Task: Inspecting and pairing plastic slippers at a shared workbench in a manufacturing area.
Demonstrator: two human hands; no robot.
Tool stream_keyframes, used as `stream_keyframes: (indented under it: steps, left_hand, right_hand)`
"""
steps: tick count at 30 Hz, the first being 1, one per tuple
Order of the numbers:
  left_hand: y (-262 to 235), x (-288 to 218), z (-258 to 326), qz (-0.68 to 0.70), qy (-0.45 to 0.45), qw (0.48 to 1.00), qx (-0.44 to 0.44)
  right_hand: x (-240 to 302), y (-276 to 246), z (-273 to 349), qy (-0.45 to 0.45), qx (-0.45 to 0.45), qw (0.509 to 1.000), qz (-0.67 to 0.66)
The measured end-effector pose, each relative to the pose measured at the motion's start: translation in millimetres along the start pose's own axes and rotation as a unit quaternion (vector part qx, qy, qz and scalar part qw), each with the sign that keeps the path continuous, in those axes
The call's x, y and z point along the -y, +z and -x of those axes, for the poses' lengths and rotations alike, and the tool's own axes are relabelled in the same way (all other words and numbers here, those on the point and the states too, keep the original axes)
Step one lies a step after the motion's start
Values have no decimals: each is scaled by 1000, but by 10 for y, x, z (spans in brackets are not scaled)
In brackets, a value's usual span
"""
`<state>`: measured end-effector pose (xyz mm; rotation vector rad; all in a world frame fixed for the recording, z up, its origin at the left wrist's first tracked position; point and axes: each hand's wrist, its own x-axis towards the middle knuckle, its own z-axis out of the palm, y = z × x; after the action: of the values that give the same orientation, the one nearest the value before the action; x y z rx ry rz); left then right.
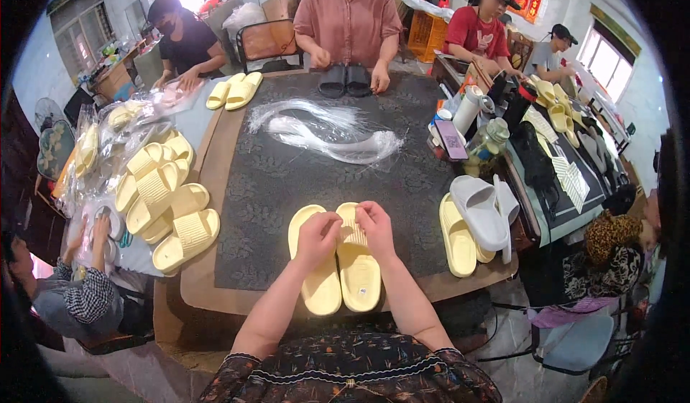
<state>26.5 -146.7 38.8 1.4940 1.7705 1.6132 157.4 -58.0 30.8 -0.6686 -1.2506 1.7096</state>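
Observation:
A pair of pale yellow slide slippers lies side by side before me, the left slipper (320, 291) and the right slipper (359, 277), toes pointing away. My left hand (316, 239) is over the left slipper's strap, its fingers pinched together and hiding most of it. Beside it, my right hand (376, 229) is at the ribbed strap of the right slipper, its thumb and fingers also closed. Anything thin between the fingertips is too small to make out. Farther off on the dark mat (273, 187) lie bundles of clear thin plastic strands (330, 137).
Grey slippers (480, 212) rest on a yellow pair (458, 241) at right, near a phone (451, 140) and a glass jar (489, 140). Yellow slippers (162, 194) pile up at left. Across the table a person handles black slippers (345, 81). Other people work around.

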Motion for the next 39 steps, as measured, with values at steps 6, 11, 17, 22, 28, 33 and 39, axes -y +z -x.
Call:
stream_keyframes:
  steps: [6,11,17,22,28,33,39]
  left_hand:
    - [15,35,-19,-6,71,997,-30]
    - [38,-30,-5,23,19,999,-11]
    - [23,43,-6,15,19,1000,-9]
    - [27,88,-3,3,23,1000,-4]
    - [18,32,-6,17,3,1000,9]
    - [41,39,0,48,-10,999,5]
    - [29,19,-6,23,-11,1000,1]
  right_hand:
    - [-28,57,41,-32,75,988,133]
    - [-49,-31,-19,-18,13,1000,5]
    - [-103,-13,-4,-30,58,995,77]
    - [-63,-41,-26,-25,75,996,45]
    - [-23,-13,-2,-10,49,998,37]
    - [-44,0,11,-37,66,993,89]
    - [-2,-27,2,-10,10,1000,14]
